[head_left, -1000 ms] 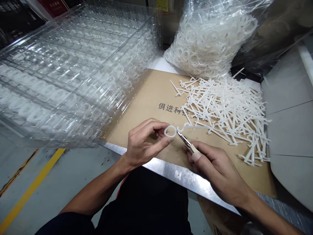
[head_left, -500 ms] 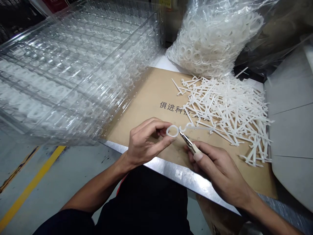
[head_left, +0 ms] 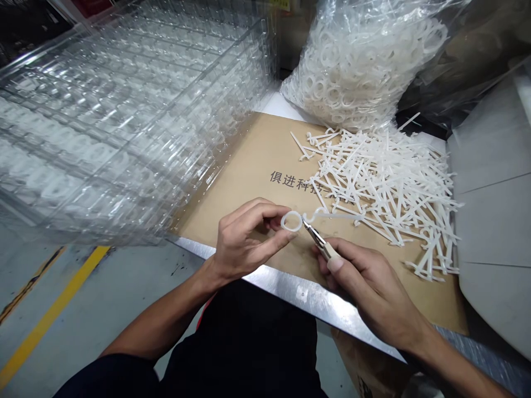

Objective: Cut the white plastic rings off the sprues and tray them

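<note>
Left hand [head_left: 249, 240]: its thumb and forefinger are together, pinching the lower and upper left edge of a white plastic ring [head_left: 291, 221] at the fingertips [head_left: 284, 211]; the other fingers curl loosely behind it.

Right hand [head_left: 369, 287]: its fingers [head_left: 344, 249] are closed around the pale handle of small pliers [head_left: 326, 246], with the thumb lying along the grip.

Ring: it sits just above the cardboard sheet [head_left: 249, 166], held in the air between the left thumb and forefinger. It is smooth, slim, and slightly translucent, with a round open centre.

Stem: a thin white plastic stem [head_left: 336, 216] joins the ring's right side through a curved hook, then runs roughly level to the right, toward the heap.

Pliers: the narrow metal tips point up and left, meeting the ring's right side near the hook. I cannot tell whether they are clamped on the plastic.

Around: a heap of white plastic strips [head_left: 385, 193] lies on the cardboard sheet, which bears printed dark characters [head_left: 301, 179]. Behind it stands a clear plastic bag of white rings [head_left: 352, 72]. Stacked clear blister trays [head_left: 124, 127] fill the left side. The sheet rests on a steel table edge [head_left: 290, 290].
</note>
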Tool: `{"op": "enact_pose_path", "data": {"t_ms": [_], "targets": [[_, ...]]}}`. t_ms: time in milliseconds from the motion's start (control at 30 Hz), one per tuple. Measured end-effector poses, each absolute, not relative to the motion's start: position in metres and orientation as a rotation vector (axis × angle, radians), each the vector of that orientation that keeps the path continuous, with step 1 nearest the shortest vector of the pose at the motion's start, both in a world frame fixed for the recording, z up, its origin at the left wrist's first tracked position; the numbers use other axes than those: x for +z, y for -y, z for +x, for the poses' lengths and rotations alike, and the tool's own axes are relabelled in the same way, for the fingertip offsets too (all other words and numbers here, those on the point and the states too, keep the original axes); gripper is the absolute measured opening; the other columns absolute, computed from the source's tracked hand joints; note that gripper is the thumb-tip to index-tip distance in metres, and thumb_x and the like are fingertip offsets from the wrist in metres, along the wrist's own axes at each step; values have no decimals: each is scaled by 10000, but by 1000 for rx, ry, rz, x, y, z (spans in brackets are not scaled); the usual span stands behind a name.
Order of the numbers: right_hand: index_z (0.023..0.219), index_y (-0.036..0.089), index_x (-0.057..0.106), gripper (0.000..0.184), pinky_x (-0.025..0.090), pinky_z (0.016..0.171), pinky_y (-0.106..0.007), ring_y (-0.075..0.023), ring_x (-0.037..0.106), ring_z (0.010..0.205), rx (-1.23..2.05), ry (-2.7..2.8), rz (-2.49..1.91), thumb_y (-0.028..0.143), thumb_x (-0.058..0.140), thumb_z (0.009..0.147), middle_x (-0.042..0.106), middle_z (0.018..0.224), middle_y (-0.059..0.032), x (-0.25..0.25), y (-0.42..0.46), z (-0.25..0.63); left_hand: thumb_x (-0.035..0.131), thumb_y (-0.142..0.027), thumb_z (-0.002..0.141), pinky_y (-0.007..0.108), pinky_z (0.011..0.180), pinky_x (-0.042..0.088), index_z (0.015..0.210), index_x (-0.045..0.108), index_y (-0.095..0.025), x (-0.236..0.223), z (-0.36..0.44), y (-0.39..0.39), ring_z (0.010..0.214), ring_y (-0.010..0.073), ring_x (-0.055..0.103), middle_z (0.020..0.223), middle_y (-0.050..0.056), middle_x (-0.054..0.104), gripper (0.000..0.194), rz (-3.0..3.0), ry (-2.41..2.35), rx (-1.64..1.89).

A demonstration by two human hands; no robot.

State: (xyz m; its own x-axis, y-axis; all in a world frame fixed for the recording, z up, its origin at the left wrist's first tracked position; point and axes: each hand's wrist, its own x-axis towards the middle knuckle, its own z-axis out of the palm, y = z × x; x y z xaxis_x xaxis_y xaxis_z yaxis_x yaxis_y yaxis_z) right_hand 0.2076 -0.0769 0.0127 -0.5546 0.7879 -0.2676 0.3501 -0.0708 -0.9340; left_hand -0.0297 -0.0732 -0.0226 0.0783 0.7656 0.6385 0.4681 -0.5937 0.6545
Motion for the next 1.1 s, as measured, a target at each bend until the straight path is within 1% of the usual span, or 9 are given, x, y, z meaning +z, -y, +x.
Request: {"op": "enact_pose_path", "data": {"t_ms": [267,500,700,833,933,1100], "targets": [[910,209,593,368,368,612,-272,-121,496,688,1651,1873,-1223,455,410,1115,551,770,22,14,77,208,822,-171,860,208,645,545,1075,718,-134,-23,-30,73,715,101,651,825,37,723,241,2084,-1220,1511],[836,206,526,402,373,629,-302,-139,489,670,1554,1988,-1233,440,363,1118,535,741,7,15,78,206,826,-168,853,214,643,550,1074,719,-144,-24,-30,74,732,114,669,841,41,734,247,2086,-1220,1504],[871,199,555,429,367,578,-305,-141,452,617,1542,1967,-1280,470,333,1118,489,698,15,9,81,203,835,-170,847,210,634,544,1075,723,-141,-24,-31,73,708,107,656,814,32,721,256,2080,-1200,1498],[900,200,568,448,373,553,-283,-132,469,628,1621,1864,-1344,539,360,1108,508,735,12,4,80,203,837,-165,847,212,631,537,1054,723,-141,-25,-31,73,707,107,653,808,31,721,238,2067,-1207,1524],[924,203,577,452,373,547,-273,-128,470,642,1663,1819,-1360,572,381,1097,513,761,12,1,80,205,852,-199,842,219,631,539,1045,724,-157,-26,-31,73,711,113,660,805,25,724,244,2061,-1223,1562],[949,203,597,430,370,551,-269,-122,464,643,1695,1819,-1318,554,400,1100,518,761,20,2,80,206,878,-259,822,226,620,541,1034,734,-154,-26,-32,73,712,128,677,796,33,731,277,2051,-1226,1615]]}}
